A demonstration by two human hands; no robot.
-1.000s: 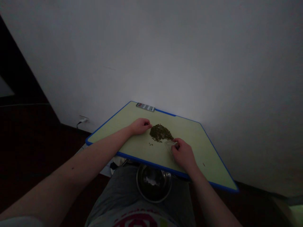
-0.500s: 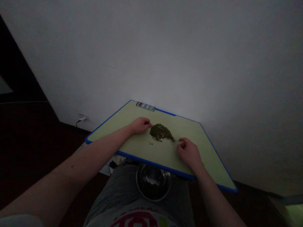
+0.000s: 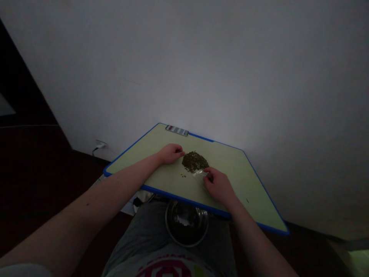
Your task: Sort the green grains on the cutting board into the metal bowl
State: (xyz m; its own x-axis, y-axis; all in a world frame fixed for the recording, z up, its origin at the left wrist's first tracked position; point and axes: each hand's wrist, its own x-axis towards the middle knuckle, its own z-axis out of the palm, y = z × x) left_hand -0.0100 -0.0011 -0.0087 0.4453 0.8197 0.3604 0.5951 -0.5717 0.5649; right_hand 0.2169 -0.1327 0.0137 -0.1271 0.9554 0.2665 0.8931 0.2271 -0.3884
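A pile of small dark green grains (image 3: 194, 161), like mung beans, lies on the pale yellow tabletop (image 3: 170, 182). A few loose grains (image 3: 183, 176) lie just in front of it. My left hand (image 3: 172, 153) rests at the pile's left edge, fingers curled and thumb and forefinger together; whatever they may pinch is too small to make out. At the pile's near right side, my right hand (image 3: 218, 185) grips a thin, crinkled clear plastic bag (image 3: 199, 175). The bag's left end touches the near edge of the grains.
A phone (image 3: 177, 130) with a lit screen lies at the table's far edge, by the wall (image 3: 213, 69). A shiny metal bowl (image 3: 186, 223) sits on my lap below the blue table rim. A small dark speck (image 3: 247, 200) lies on the table's right part.
My right hand moves right with the clear bag, then back left against the pile. The right end of the grains is pushed in. My left hand stays nearly in place.
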